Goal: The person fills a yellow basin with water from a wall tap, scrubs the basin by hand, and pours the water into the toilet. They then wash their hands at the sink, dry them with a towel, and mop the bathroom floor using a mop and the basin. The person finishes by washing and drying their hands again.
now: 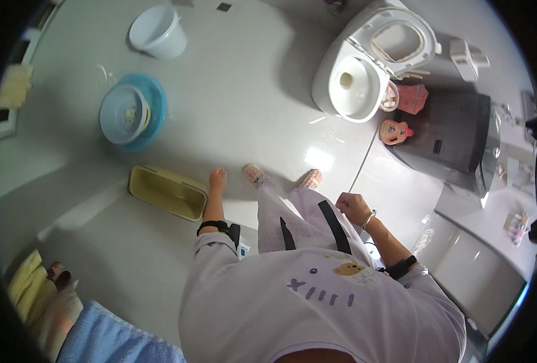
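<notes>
My left hand [218,178] hangs low beside my left leg, its fingers curled, with no object visible in it. A yellow rectangular plastic bin [168,193] stands on the floor just left of it. On the other side, my right hand [353,208] is loosely closed near my right thigh, with a bracelet at the wrist; nothing shows in it. Ahead to the right is a white toilet [336,86] with its lid and seat [398,41] raised. A pink bottle [393,132] and a pink packet [412,99] are beside the toilet.
Two stacked basins, a white one [122,114] on a blue one [158,106], sit at the left, with a white bucket [159,31] beyond. A dark-topped washing machine [450,131] stands right of the toilet. Towels, including a blue towel [114,333], hang at the lower left.
</notes>
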{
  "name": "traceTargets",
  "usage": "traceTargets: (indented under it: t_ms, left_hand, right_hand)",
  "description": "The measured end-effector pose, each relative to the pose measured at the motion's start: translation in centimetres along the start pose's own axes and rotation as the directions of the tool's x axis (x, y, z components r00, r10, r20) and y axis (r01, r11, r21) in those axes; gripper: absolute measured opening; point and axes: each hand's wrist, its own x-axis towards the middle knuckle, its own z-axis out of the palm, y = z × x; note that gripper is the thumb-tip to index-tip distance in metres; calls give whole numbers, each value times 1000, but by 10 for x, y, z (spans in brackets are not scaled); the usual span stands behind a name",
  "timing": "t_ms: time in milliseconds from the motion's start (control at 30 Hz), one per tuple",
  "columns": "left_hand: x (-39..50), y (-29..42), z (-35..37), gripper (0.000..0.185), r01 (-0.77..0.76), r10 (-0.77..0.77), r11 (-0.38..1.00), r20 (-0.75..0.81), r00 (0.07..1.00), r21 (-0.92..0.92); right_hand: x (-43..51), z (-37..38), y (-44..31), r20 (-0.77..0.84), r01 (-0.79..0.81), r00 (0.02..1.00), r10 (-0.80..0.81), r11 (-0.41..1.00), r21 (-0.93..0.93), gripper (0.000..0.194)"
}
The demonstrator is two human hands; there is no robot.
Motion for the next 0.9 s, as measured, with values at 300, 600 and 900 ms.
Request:
traceTargets:
  t_ms: [300, 600, 900]
  left_hand:
    - [-90, 321, 109, 22, 16, 27, 987, 262, 965, -162]
    - [-176, 606, 248, 35, -235, 415, 906, 639, 647, -350]
    - [-131, 596, 341, 47, -289, 280, 957, 414, 866, -42]
  right_hand:
    - [-62, -51, 153, -245, -86, 952, 181, 931, 354, 20]
    - [-146, -61, 302, -417, -66, 806, 420, 765, 641, 31]
    - [-217, -52, 411, -395, -69, 712, 580, 619, 783, 31]
